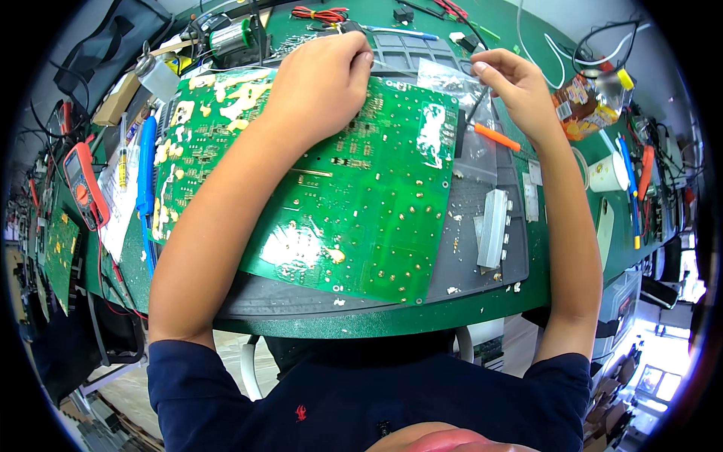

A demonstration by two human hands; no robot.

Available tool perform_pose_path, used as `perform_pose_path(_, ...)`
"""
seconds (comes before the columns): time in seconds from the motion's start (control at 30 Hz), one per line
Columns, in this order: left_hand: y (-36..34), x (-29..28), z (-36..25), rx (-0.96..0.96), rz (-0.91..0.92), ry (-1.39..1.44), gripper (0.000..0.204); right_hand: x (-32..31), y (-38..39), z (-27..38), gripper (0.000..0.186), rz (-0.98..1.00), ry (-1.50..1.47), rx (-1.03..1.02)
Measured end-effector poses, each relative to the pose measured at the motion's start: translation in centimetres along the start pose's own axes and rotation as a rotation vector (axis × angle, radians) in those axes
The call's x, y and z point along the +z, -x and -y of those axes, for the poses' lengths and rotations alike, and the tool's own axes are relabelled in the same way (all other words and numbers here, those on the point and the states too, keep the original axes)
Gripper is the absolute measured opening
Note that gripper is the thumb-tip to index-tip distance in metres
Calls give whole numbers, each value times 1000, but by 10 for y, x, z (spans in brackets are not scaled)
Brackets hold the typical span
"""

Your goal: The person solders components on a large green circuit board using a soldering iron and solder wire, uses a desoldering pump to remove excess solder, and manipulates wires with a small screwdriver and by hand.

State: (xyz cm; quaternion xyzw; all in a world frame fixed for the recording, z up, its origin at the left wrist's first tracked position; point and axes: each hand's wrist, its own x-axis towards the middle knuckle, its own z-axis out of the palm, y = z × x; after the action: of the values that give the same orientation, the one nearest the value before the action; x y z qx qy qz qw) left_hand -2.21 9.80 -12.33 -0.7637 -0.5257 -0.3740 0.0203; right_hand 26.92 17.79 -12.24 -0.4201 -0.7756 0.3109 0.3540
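A large green circuit board (384, 218) lies tilted on a grey mat (489, 280), its upper left part dotted with cream-coloured blobs. My left hand (324, 87) is over the board's far edge, closed, thumb pressed against the curled fingers; what they hold is hidden. Right of the board, my right hand (520, 90) is raised with thumb and fingers pinched on a thin black cable (476, 107). That cable seems to run down to an orange-handled tool (497, 137), which lies over a clear plastic bag (486, 160).
A silver metal block (493, 226) sits on the mat's right side. Farther right stand a white cup (608, 173) and an orange-brown package (587, 105). To the left are a red multimeter (86, 184), a blue tool (147, 169) and a solder spool (230, 38).
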Motion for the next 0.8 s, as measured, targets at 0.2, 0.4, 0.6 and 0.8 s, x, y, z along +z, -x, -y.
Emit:
perform_pose_path(0.2,-4,-4,-8,-9,-188,116,12,32,-84,2,64,138,-303,294)
perform_pose_path(0.4,-3,-6,-8,-12,-295,177,12,73,-166,-6,80,113,-499,280)
perform_pose_path(0.6,-4,-5,-8,-11,-407,262,12,96,-237,-25,77,140,-556,178)
perform_pose_path(0.8,-3,-5,-6,0,-399,239,14,108,-264,-36,45,-22,-712,51)
